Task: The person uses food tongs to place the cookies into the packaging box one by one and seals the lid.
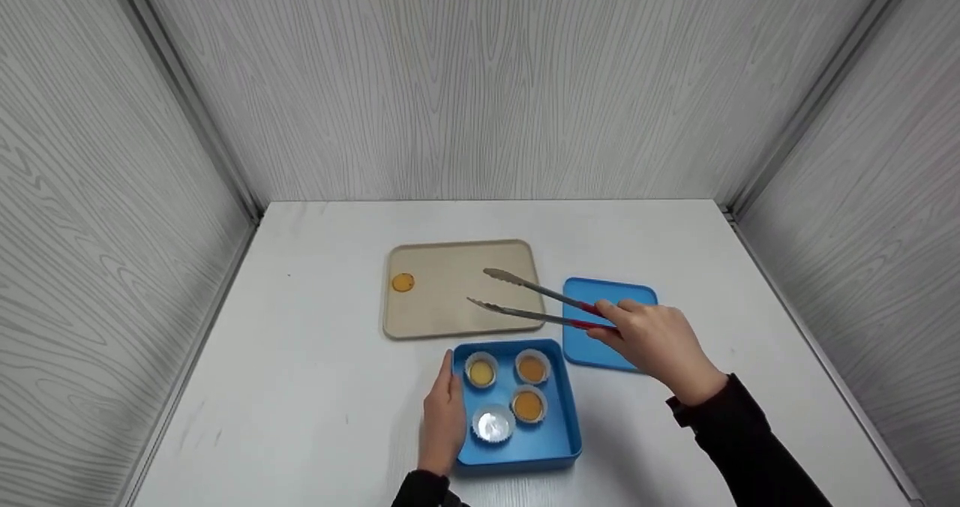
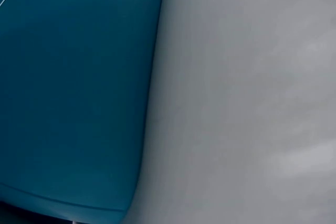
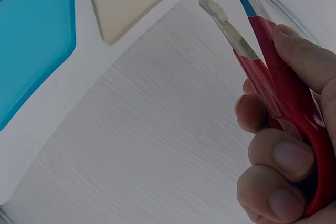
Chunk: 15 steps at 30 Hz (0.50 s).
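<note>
I have the right hand (image 1: 660, 342) reaching in from the lower right, forearm slanted in its dark sleeve (image 1: 739, 439), fingers curled round the red handles of the tongs (image 1: 525, 313). In the right wrist view I see the thumb lying along one handle and the fingers wrapped beneath the other. The two metal arms stand apart with nothing between their tips, which point left over the tan tray (image 1: 450, 308); I cannot tell how high they are above it. One yellow-orange disc (image 1: 403, 282) lies near the tray's left edge, well apart from them.

I see the left hand (image 1: 445, 417) resting against the left side of the blue box (image 1: 536, 451), fingers straight along its wall. Inside the box are four small cups: three hold yellow or orange rounds, and the lower-left cup (image 1: 493, 424) shows a silvery bottom. My left wrist view gives only the box's blue side and a pale surface.

A shallow blue tray (image 1: 604, 351) lies partly under the tongs and right hand. Everything sits on a white table (image 1: 315, 387), with gray wood-grain walls (image 1: 480, 79) behind and at both sides, gray strips (image 1: 829, 76) along the corners.
</note>
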Tool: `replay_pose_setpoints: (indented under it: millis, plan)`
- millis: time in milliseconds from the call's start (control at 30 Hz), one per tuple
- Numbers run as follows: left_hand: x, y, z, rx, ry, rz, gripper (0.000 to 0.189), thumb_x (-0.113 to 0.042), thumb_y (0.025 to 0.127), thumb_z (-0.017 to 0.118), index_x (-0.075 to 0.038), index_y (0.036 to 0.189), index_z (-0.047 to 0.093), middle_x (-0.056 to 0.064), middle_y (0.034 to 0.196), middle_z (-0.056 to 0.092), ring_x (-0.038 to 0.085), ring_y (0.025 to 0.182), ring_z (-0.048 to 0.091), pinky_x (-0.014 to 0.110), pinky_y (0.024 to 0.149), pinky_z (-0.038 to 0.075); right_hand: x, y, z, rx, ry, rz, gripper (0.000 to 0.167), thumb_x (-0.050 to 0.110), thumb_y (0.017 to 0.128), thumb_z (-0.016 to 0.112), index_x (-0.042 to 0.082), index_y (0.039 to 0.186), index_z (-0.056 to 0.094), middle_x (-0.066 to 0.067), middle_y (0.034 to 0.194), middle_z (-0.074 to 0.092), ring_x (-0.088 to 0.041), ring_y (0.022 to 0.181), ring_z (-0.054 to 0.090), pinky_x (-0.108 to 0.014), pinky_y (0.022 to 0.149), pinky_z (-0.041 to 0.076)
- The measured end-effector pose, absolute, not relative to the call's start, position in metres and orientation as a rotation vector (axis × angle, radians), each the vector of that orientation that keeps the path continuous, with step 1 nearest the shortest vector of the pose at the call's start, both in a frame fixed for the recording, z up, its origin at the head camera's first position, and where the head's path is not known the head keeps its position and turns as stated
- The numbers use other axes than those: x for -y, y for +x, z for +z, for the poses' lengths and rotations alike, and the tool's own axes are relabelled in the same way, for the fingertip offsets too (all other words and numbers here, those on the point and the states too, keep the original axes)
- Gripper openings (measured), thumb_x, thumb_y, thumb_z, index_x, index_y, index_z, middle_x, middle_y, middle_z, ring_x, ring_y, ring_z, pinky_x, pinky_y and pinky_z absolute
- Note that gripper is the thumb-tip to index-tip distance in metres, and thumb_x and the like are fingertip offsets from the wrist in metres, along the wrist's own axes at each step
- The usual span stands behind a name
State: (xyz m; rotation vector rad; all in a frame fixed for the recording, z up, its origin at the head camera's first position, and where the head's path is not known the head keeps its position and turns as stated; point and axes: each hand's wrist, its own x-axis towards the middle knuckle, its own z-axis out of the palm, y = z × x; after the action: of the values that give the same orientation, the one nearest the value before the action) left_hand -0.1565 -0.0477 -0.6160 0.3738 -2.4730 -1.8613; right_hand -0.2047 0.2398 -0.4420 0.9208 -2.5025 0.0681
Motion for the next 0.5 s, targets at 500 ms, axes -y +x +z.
replay_pose_setpoints:
  millis: [500]
  plan:
    - [0.047,-0.159,-0.618,2.45,0.363,-1.876,0.05,-0.023,0.113,0.037,-0.013,0.162,0.032,0.01,0.164,0.036,0.031,0.151,0.032,0.052,0.122,0.029,-0.197,-0.237,-0.455,2.673,0.924,0.189,0.028,0.033,0.09,0.079,0.008,0.099,0.07,-0.004,0.071,0.063,-0.016,0.055,0.055,-0.025,0.049,0.049]
